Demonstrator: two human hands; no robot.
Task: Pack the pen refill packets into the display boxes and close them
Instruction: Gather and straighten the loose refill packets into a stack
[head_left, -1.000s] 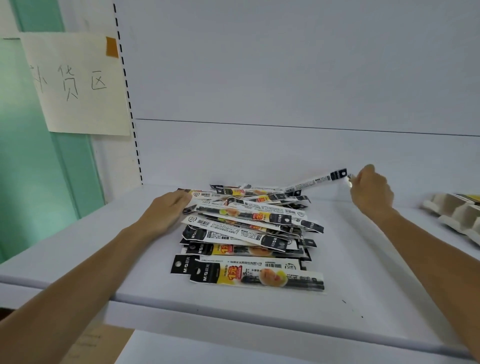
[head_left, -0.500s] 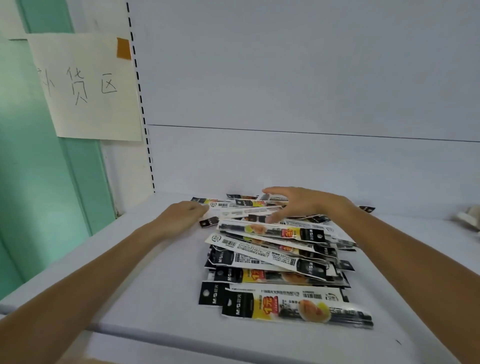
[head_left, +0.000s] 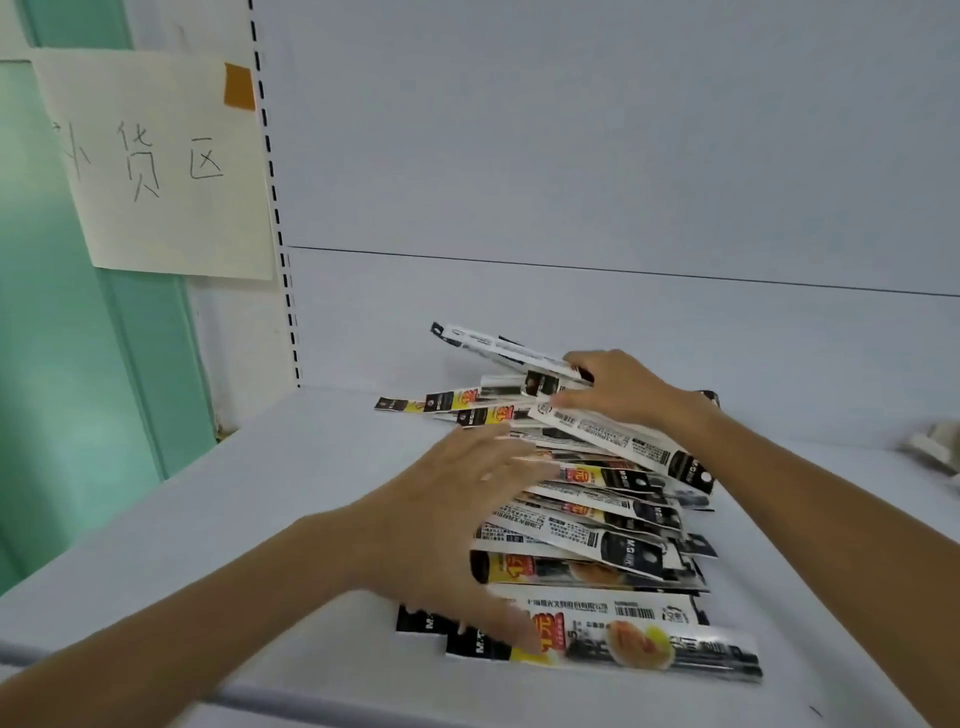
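The left hand (head_left: 457, 519) lies flat on the pile, fingers straight and spread, gripping nothing; it presses on the near-left part of the loose pile of long, narrow, black-white-and-yellow plastic pen refill packets (head_left: 613, 525). The right hand (head_left: 623, 389) rests on the far end of the same pile, its fingers extended across the uppermost packets. One white-and-black packet (head_left: 498, 349) rises at a tilt from just under the right fingertips, its free end pointing away from that hand. Whether the thumb pinches this packet from below cannot be told, as the back of the hand covers the contact. The bulk of the pile lies between the two hands and fans outward from beneath the left palm. The nearest yellow-printed packet (head_left: 649, 644) lies just beside the left thumb. All packets rest on the pale grey flat shelf (head_left: 260, 519) that supports both hands. Assessment of progress: packing has not begun. No packet is seen inside a display box, and no display box is identifiable. A pale blurred object (head_left: 935, 449) lies well apart from the right forearm, at the frame edge, too indistinct to name. Remaining work: gather and align the packets, load them into boxes, and close each box.
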